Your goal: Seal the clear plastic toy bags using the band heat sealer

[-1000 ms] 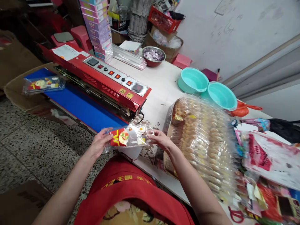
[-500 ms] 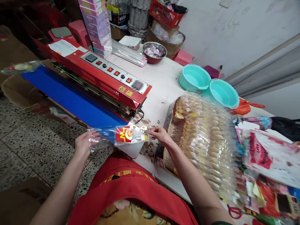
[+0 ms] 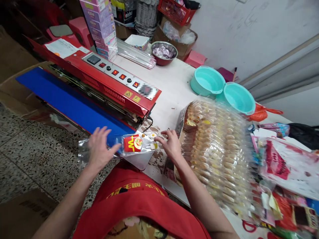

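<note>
A clear plastic bag stretches across the near end of the blue belt. Inside it are a red and yellow fries-box shape with a round food picture and several small food-shaped pieces. My left hand lies over the bag's left part, fingers spread, the thumb pointing right. At the bag's right end is my right hand, its thumb and forefinger apart; whether the fingertips touch the plastic I cannot tell. The blue belt runs up to the left, alongside a red sealing machine with lit switches.
A box of many clear packets stands right of my right arm. Behind it are two turquoise basins and a bowl of small sachets. Stacked purple boxes rise behind the machine. Mixed bags and scraps cover the far right.
My left hand has let go of the bag's left end and moved right over it, fingers now spread. My right fingers have parted. A packet at the belt's far end is gone from view.
</note>
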{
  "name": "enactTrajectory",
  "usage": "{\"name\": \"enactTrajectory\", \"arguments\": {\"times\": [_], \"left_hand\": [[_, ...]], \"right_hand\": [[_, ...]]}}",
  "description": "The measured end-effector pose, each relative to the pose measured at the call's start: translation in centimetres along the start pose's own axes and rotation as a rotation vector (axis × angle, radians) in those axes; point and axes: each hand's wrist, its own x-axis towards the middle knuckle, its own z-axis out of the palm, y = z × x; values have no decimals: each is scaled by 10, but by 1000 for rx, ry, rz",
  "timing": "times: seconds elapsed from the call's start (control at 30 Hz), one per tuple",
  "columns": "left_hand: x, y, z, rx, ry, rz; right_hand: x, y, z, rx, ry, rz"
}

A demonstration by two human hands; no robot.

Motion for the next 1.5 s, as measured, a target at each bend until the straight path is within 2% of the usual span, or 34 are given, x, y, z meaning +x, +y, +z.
{"name": "enactTrajectory", "arguments": {"times": [0.07, 0.1, 0.17, 0.23, 0.33, 0.53, 0.7, 0.83, 0.97, 1.1, 1.2, 1.3, 1.43, 1.5], "left_hand": [[4, 22, 16, -26, -248, 180], [5, 29, 25, -28, -327, 234], [4, 37, 37, -26, -399, 279], [2, 39, 44, -27, -404, 273], [0, 36, 45, -38, -395, 263], [0, 33, 45, -48, -403, 258], [1, 31, 46, -64, -402, 265], [0, 33, 45, -59, -401, 272], [1, 34, 43, -84, -395, 257], [1, 33, 44, -85, -393, 262], [0, 30, 46, -69, -391, 267], [-1, 30, 43, -75, -393, 265], [6, 31, 31, -67, -463, 288], [15, 34, 24, -43, -522, 336]], "right_hand": [[-9, -25, 16, -187, 23, -133], [-12, -35, 24, -257, 9, -164], [-15, -48, 38, -353, -18, -173], [-15, -51, 44, -394, -29, -147], [-12, -45, 41, -383, -49, -136], [-14, -46, 39, -415, -150, -392], [-12, -57, 48, -537, -224, -468], [-7, -57, 37, -405, -265, -385], [0, -44, 16, -195, -185, -185], [4, -33, 21, -214, -171, -102], [2, -29, 34, -235, -91, -161], [-5, -24, 35, -190, 5, -171], [-20, -9, 22, -70, 164, -46], [-29, -1, 22, 2, 166, 27]]}}
